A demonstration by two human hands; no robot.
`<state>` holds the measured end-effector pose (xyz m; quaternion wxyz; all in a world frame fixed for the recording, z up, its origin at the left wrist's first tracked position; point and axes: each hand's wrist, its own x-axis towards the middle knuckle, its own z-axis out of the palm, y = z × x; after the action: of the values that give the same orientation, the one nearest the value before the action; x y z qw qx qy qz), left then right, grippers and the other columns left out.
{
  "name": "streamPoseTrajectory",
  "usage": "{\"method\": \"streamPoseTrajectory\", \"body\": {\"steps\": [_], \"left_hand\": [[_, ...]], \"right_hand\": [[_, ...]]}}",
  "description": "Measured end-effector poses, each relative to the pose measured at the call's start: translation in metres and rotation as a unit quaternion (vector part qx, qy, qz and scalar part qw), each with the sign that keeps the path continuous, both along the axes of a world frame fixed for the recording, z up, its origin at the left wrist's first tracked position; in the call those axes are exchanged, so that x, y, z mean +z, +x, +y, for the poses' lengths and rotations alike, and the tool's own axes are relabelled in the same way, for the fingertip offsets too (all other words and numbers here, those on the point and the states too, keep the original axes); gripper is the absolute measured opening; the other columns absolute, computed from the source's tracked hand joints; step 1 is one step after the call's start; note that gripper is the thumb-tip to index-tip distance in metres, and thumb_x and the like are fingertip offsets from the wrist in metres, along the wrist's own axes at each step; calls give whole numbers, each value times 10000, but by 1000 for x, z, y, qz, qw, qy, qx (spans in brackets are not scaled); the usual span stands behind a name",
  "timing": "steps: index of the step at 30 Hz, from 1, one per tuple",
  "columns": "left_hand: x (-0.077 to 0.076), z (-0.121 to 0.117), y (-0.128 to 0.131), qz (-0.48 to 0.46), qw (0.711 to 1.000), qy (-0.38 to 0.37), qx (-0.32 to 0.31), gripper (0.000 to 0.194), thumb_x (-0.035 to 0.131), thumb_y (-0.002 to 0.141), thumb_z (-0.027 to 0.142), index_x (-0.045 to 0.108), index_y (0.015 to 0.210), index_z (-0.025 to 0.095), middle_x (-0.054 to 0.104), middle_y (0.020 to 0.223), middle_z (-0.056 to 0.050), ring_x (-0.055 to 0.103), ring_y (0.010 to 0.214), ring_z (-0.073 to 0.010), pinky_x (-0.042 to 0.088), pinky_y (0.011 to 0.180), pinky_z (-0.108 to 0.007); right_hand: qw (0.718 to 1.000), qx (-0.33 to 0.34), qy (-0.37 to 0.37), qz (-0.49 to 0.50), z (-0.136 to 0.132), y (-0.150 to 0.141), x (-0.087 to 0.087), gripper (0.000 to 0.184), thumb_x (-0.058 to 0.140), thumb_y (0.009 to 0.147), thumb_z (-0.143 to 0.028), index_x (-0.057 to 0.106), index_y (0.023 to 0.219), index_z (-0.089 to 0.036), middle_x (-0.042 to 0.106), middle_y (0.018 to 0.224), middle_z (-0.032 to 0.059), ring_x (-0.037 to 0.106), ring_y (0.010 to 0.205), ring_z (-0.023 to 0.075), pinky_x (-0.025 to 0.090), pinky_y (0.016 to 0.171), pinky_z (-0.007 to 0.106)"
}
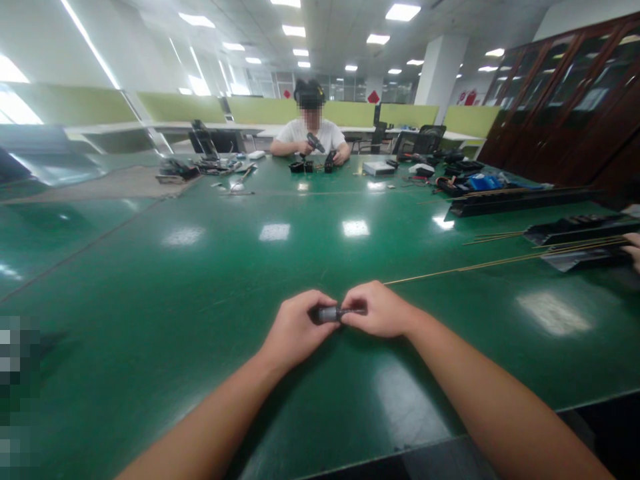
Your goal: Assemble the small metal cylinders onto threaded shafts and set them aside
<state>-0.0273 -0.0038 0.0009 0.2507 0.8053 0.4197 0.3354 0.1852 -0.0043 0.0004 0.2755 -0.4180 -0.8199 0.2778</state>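
Over the green tabletop (225, 267), my left hand (296, 328) is closed around a small dark cylinder with a grey band (328, 314). My right hand (379, 311) pinches a thin dark shaft-like piece at the cylinder's right end, fingertips almost touching those of the left. The exact kind of this part is too small and blurred to tell. Just beyond my right hand, a thin brass-coloured rod (430, 274) runs off to the right along the table.
Across the table a person in a white shirt (330, 133) holds a power drill (315, 142). Long black channel pieces (520, 202) lie at the right, near another person's hand (633, 251). Tools and parts clutter the far right, including something blue (484, 181), and the far left.
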Motion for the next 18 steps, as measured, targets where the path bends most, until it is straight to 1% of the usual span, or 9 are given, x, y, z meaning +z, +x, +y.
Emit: {"method": "streamPoseTrajectory", "body": {"steps": [6, 12, 18], "left_hand": [[0, 0, 0, 0, 1000, 7, 0, 160, 764, 725, 214, 706, 874, 209, 720, 870, 3, 662, 806, -166, 484, 743, -275], [1, 2, -2, 10, 1000, 16, 11, 182, 776, 713, 207, 707, 880, 213, 722, 880, 5, 667, 815, -168, 488, 750, -277], [0, 2, -4, 5, 1000, 21, 13, 191, 775, 708, 185, 706, 883, 223, 719, 870, 19, 665, 801, -157, 492, 746, -265]], "right_hand": [[1000, -4, 0, 2, 0, 1, -1, 110, 712, 776, -262, 726, 832, -168, 713, 756, 11, 615, 658, 128, 413, 599, 223], [1000, -13, 5, 1, 1, 1, -1, 91, 701, 785, -255, 725, 808, -170, 709, 739, 6, 614, 645, 122, 407, 592, 222], [1000, -13, -2, 6, 1, 1, -2, 99, 705, 785, -251, 735, 827, -167, 722, 762, 18, 620, 653, 127, 420, 605, 227]]}}
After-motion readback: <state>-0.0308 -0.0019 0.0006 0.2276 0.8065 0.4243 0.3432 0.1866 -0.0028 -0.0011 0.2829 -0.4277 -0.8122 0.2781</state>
